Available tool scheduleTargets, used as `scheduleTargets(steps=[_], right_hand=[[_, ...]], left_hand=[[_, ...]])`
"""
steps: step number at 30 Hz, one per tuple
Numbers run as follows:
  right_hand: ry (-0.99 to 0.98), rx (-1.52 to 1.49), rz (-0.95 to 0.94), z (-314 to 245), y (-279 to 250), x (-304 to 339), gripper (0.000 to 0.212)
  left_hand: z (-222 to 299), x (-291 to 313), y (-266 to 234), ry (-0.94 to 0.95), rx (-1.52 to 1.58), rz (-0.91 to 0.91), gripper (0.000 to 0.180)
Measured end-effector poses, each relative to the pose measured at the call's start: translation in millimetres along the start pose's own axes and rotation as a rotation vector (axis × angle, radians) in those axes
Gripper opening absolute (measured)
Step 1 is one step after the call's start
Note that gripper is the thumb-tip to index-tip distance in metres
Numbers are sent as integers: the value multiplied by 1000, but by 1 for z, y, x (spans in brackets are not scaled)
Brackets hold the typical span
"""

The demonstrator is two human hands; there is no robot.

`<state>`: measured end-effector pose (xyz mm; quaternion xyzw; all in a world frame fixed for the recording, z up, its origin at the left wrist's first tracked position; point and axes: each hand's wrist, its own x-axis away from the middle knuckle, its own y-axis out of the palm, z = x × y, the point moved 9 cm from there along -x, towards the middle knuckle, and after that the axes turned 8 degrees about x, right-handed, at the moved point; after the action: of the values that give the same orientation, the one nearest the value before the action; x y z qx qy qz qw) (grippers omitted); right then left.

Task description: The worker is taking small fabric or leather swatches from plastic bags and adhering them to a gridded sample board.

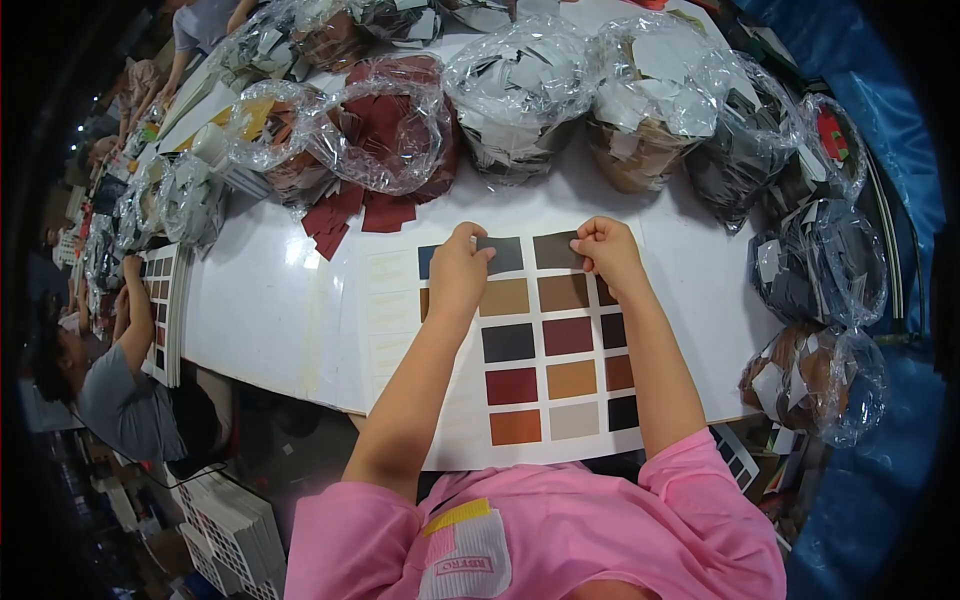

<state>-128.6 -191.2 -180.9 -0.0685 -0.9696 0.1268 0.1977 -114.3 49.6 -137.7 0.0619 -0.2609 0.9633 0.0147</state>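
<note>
A white sheet [455, 440] with rows of coloured swatches lies in front of me, its near edge reaching my body. At its top row, my left hand [462, 268] is closed in a pinch at the left edge of a dark grey swatch [503, 254]. My right hand [610, 258] pinches the right edge of a dark brown swatch [556, 251] in the same row. Both swatches lie over the sheet. Below them are tan, brown, black, maroon and orange swatches, such as a maroon one [568, 337]. My forearms cover part of the outer columns.
Clear plastic bags of loose swatches line the far side, including a red-filled bag [400, 110] and a white-filled bag [515, 90]. Loose red pieces [335, 218] spill onto the white table [260, 300]. More bags [815, 265] stand at right. A co-worker [130, 370] works at left beside stacked swatch sheets [165, 300].
</note>
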Motion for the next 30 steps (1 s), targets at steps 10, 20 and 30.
scheduleTargets(steps=[10,20,30], right_hand=[[1,-40,-1,2,1,1,10],[-12,-11,15,1,1,1,11],[14,-19,15,-4,0,4,10]], left_hand=[[15,-1,-3,63,123,3,20],[0,0,3,11,39,7,21],[9,4,3,126,-116,61,23]])
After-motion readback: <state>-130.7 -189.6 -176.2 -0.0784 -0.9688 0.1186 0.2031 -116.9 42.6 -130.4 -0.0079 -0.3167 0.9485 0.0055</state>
